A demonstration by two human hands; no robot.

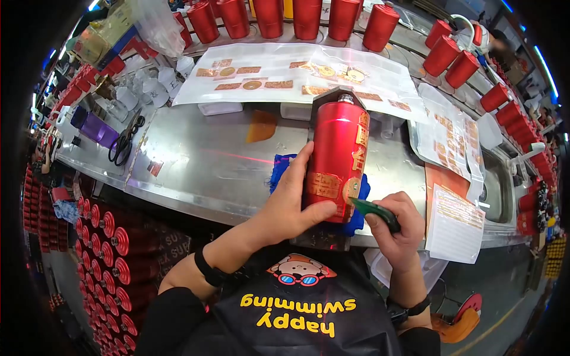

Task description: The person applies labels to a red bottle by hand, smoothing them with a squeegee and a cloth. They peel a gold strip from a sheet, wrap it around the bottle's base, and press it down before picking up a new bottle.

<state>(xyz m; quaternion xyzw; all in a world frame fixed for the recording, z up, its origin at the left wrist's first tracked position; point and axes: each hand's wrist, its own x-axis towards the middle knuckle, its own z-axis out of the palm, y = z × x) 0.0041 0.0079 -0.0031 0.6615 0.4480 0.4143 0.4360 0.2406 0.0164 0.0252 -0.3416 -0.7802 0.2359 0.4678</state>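
A shiny red bottle with gold decals lies tilted over a blue cloth on a metal holder. My left hand grips the bottle's lower left side, the thumb pressed across its lower front. Closed round a green-handled scraper is my right hand. The scraper's tip touches or nearly touches a round gold decal near the bottle's lower right edge. The holder is mostly hidden behind the bottle and cloth.
Decal sheets lie behind the bottle, with a row of red bottles beyond. At left are scissors, a purple bottle and white containers. A sink and printed paper are at right.
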